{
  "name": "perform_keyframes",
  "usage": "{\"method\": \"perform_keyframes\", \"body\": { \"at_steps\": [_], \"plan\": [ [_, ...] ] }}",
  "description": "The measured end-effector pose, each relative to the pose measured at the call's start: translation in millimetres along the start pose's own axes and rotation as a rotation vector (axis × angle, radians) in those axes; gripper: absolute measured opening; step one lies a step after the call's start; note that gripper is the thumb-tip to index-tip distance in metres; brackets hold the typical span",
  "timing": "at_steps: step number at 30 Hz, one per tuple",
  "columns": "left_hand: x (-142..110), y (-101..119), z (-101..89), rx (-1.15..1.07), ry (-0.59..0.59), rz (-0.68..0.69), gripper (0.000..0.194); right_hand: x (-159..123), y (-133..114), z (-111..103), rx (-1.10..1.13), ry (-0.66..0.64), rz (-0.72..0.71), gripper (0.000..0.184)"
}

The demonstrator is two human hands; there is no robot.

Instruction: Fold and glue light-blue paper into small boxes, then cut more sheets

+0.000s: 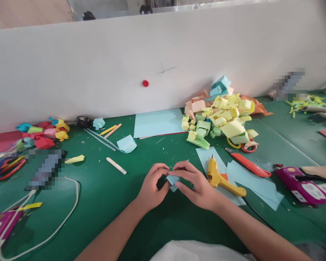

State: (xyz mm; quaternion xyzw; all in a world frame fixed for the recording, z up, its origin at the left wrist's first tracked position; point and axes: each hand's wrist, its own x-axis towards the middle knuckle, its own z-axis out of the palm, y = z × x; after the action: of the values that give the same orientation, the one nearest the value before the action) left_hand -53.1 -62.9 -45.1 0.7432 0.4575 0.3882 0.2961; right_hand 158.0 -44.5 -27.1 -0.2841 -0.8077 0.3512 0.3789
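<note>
A small folded piece of light blue paper (173, 181) is pinched between both my hands at the middle of the green table (111, 203). My left hand (151, 188) curls its fingers round the paper's left side. On the right side my right hand (194, 185) grips it with thumb and fingers pressed together. A yellow glue gun (220, 177) lies just right of my right hand, on light blue paper sheets (250, 183).
A pile of folded yellow, green, pink and blue paper pieces (222, 116) lies at the back right. Nearby are an orange utility knife (247, 164), scissors (243, 145), a blue sheet (157, 123), a white stick (116, 165) and a white cable (67, 214). More folded pieces (43, 132) sit far left.
</note>
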Motion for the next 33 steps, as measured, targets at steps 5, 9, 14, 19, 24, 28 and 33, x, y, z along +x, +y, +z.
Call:
{"method": "perform_keyframes", "body": {
  "at_steps": [5,9,14,19,24,28,33],
  "plan": [
    [0,0,1.8,0.008,0.021,0.024,0.024,0,3,1,-0.003,-0.006,-0.003,0.037],
    [0,-1,2.4,0.057,0.026,0.075,0.028,1,6,3,-0.034,0.026,0.004,0.035],
    [1,-2,1.5,0.109,0.037,0.102,0.022,1,5,2,-0.08,0.038,0.009,0.035],
    [0,-4,-0.3,0.25,0.034,0.178,0.027,-1,7,1,-0.104,0.04,-0.009,0.031],
    [-1,-3,-2.4,0.31,0.082,0.215,0.023,-2,10,0,-0.196,0.036,-0.048,0.039],
    [-3,1,-4.7,0.218,0.037,0.253,0.026,-2,9,-1,-0.227,0.035,-0.076,0.041],
    [-4,1,-3.6,0.152,0.0,0.294,0.026,-2,5,-3,-0.181,-0.065,-0.067,0.041]
  ]
}}
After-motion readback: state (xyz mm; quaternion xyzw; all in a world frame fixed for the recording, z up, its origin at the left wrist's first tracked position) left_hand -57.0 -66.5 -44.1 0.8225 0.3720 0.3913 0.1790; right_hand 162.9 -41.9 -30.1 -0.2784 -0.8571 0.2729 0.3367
